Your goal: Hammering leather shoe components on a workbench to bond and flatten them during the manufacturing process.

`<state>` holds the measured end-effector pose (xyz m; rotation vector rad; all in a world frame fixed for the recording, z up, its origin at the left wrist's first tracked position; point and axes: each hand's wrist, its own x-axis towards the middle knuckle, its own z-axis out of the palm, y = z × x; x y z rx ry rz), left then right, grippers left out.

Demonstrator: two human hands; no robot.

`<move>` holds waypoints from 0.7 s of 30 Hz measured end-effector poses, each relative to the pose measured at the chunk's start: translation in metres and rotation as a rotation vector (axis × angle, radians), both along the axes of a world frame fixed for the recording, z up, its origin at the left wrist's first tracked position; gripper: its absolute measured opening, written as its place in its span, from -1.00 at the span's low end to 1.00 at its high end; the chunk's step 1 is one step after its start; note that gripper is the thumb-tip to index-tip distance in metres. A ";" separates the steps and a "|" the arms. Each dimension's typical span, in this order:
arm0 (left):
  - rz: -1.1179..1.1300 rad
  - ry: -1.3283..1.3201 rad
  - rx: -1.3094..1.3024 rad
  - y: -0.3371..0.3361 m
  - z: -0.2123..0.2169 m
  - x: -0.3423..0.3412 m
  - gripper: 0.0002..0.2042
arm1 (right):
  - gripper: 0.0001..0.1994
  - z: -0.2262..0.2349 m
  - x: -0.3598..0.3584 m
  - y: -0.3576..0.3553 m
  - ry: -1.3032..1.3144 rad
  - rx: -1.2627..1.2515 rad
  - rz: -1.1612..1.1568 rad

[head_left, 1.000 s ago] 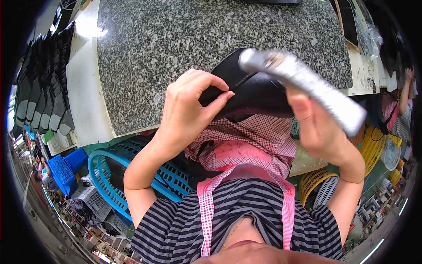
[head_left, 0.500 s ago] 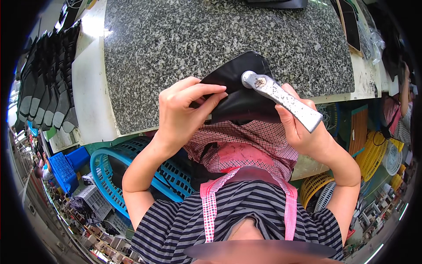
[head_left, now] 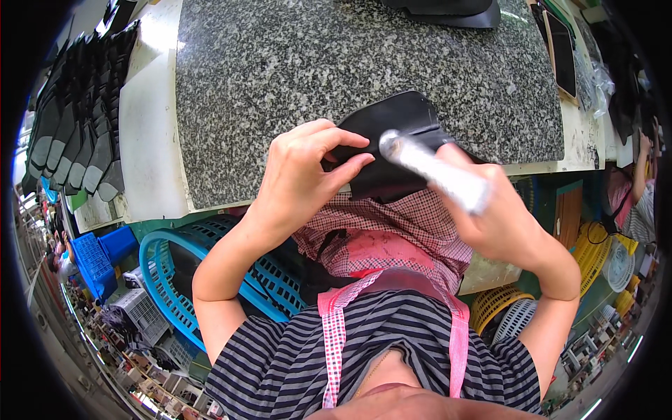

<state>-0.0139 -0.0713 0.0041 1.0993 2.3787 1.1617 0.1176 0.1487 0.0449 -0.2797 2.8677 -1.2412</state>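
A black, leather-like piece point(head_left: 395, 112) lies at the near edge of the speckled granite slab point(head_left: 280, 77), part of it hanging over my lap. On its left side my left hand point(head_left: 301, 164) is closed, thumb and forefinger pinching a fold of the material. My right hand point(head_left: 500, 213) grips a silver metal hammer point(head_left: 423, 161), its round head over the middle of the black piece. Motion blurs the handle. Whether the head touches the material, I cannot tell.
Black-and-grey cut pieces point(head_left: 59, 150) are stacked at the far left. More black pieces point(head_left: 455, 14) lie at the slab's far edge. A dark flat device point(head_left: 560, 56) is at the back right. Below the table's left side stands a blue basket point(head_left: 150, 280); yellow baskets point(head_left: 497, 308) stand lower right.
The hammer and my right hand have moved slightly down and swung, now blurred. The black piece has turned a little and lies flatter on the right. My left hand has shifted slightly right.
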 end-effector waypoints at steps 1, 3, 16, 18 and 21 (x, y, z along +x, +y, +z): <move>-0.009 -0.027 -0.024 0.000 0.001 -0.001 -0.81 | -0.79 -0.005 -0.003 -0.001 -0.162 0.044 0.029; -0.010 -0.038 -0.032 -0.001 0.003 -0.003 -0.81 | -0.78 0.002 -0.009 0.002 -0.159 0.008 -0.032; 0.084 0.299 0.099 0.034 -0.016 0.028 -0.85 | -0.84 -0.001 0.005 0.035 -0.047 0.081 -0.241; 0.170 0.352 0.148 0.056 -0.024 0.041 -0.86 | -0.77 -0.005 0.018 0.038 0.044 0.016 -0.397; 0.251 0.376 0.152 0.085 -0.023 0.054 -0.87 | -0.73 -0.010 0.032 0.036 0.063 -0.027 -0.456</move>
